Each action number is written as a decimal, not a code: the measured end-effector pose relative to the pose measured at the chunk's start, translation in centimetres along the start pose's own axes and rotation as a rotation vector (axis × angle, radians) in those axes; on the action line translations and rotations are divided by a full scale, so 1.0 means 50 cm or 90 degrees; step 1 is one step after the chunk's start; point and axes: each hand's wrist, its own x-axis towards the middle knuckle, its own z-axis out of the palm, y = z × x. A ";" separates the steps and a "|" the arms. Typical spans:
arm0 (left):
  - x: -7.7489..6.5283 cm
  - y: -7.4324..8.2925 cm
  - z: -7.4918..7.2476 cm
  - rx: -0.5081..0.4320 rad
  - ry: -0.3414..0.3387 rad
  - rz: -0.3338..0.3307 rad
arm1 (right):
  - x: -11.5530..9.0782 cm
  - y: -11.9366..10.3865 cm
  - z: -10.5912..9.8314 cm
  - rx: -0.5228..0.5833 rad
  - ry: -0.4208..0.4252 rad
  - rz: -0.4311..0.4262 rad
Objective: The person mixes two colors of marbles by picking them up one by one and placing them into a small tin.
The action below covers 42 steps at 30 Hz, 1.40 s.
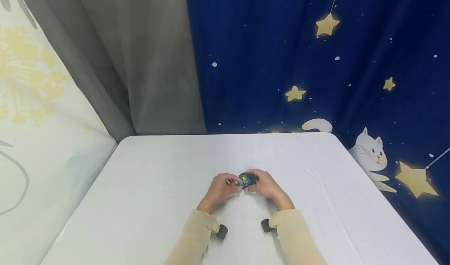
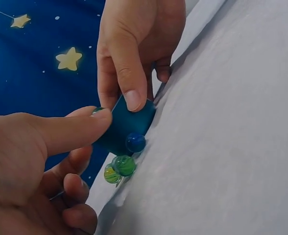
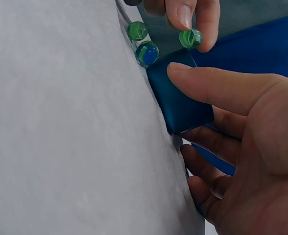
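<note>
Head view: worktop (image 1: 147,210), near edge cut off, spreads wide around the teal container (image 1: 248,178); right hand (image 1: 266,185) grips it, left hand (image 1: 219,189) pinches a green marble (image 3: 190,38) near its rim, loose marbles (image 3: 137,31) beside it, contents hard to make out

Between the left hand (image 1: 220,188) and the right hand (image 1: 267,185), a cup (image 1: 247,178) sits on the table (image 1: 147,187), in the right hand's grip. At its left, the left fingertips pinch one marble (image 3: 190,38) just beside the cup's rim. More marbles (image 2: 124,165) lie beside the cup, near the left fingertips. Beyond both hands, behind the table, one curtain (image 1: 161,62) hangs leftward, a second curtain (image 1: 260,62) rightward.
</note>
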 end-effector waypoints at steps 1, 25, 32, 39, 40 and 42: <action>0.000 0.000 0.002 0.003 0.010 0.004 | -0.001 -0.001 -0.001 -0.001 0.000 0.002; -0.001 0.003 0.032 0.002 0.108 -0.002 | -0.008 -0.004 -0.006 -0.002 -0.011 0.003; -0.001 0.002 0.033 0.010 0.104 -0.020 | -0.007 -0.002 -0.004 0.004 -0.008 0.011; -0.004 0.004 0.024 0.020 0.099 -0.033 | -0.007 -0.003 -0.001 0.010 -0.005 0.018; -0.004 0.005 0.022 0.020 0.098 -0.033 | -0.007 -0.003 -0.001 0.009 -0.003 0.017; -0.005 0.007 0.016 0.017 0.097 -0.035 | -0.008 -0.003 0.001 0.005 -0.001 0.013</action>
